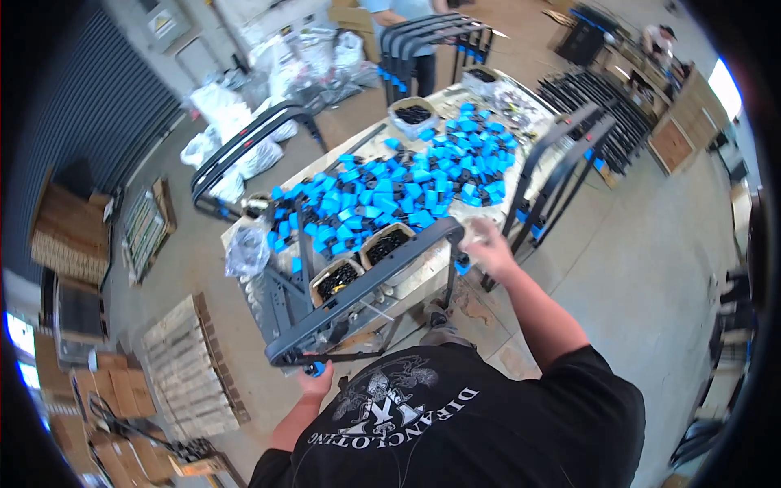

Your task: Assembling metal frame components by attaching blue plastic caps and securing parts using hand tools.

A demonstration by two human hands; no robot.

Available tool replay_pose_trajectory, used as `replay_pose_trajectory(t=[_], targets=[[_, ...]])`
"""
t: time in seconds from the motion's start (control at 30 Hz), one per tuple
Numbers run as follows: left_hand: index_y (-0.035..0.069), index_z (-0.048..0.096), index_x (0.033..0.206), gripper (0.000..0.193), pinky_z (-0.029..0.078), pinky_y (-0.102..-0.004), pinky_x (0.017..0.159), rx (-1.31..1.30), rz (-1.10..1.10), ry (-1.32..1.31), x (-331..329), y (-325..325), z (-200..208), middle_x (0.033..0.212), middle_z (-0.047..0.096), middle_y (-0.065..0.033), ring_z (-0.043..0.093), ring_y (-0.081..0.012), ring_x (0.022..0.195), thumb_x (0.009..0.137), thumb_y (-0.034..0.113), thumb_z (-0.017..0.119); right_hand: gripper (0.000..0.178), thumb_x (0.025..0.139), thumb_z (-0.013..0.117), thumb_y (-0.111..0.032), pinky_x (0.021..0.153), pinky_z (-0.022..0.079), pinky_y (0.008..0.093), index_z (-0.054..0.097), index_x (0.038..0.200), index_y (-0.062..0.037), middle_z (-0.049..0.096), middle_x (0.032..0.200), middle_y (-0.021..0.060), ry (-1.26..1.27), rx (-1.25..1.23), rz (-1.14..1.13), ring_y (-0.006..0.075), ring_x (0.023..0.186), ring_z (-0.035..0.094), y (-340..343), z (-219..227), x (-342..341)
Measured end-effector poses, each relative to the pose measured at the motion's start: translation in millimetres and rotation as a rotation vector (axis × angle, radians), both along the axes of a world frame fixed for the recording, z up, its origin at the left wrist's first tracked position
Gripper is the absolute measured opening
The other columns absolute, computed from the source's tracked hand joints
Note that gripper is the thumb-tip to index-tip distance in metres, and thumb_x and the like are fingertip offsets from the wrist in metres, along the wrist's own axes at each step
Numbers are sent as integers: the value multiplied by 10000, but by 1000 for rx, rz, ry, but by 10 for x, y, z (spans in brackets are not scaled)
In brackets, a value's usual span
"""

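Note:
A black U-shaped metal frame [370, 283] lies slantwise over the table's near edge, in front of me. By its lower left end, my left hand [317, 379] is closed around a blue plastic cap [315, 368] on a dark leg of the frame. My right hand [490, 250] is raised beside the frame's right bend, its fingers smeared by motion; whether it touches the frame I cannot tell. A heap of blue plastic caps with black parts [382, 191] covers the table. Two tubs of small black parts, a left tub [334, 281] and a right tub [386, 246], stand just behind the frame.
More black frames lean at the table's right [561, 163], left [252, 146] and far end [435, 37], where another person [403, 10] stands. A clear plastic bag [246, 250] sits at the left corner. Wooden pallets [191, 366] and cartons [114, 386] lie on the left floor.

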State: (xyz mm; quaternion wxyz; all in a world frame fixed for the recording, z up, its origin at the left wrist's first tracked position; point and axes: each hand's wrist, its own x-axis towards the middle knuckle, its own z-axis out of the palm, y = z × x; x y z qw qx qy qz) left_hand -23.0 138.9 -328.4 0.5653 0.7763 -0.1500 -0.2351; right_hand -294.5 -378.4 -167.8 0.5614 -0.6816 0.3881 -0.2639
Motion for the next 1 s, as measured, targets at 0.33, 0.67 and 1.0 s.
replay_pose_trajectory(t=[0.33,0.67,1.0], targets=[[39,626,1179,687,529,-397,911,514,-114,-103,6,-50,843,1089,701,-166,680,-310,1043,666,422,873,349,850,739,-316,754,540,328,691,1009,-10,715,888,104,-187,-327,463,178,823,670,937,2297,3017],[43,690,1078,257,561,-386,810,657,-123,-303,1290,19,1627,978,728,-183,715,-304,906,868,191,675,453,803,704,-312,909,532,432,671,1159,-33,703,1106,200,410,-551,933,357,1048,671,1093,1029,3692],[42,647,1191,319,522,-459,934,593,-274,-848,4092,-1596,822,1179,681,-213,668,-363,1052,922,148,514,431,835,710,-372,903,533,457,681,1134,-63,706,1075,209,404,-520,1128,375,1031,673,1146,1068,3688]])
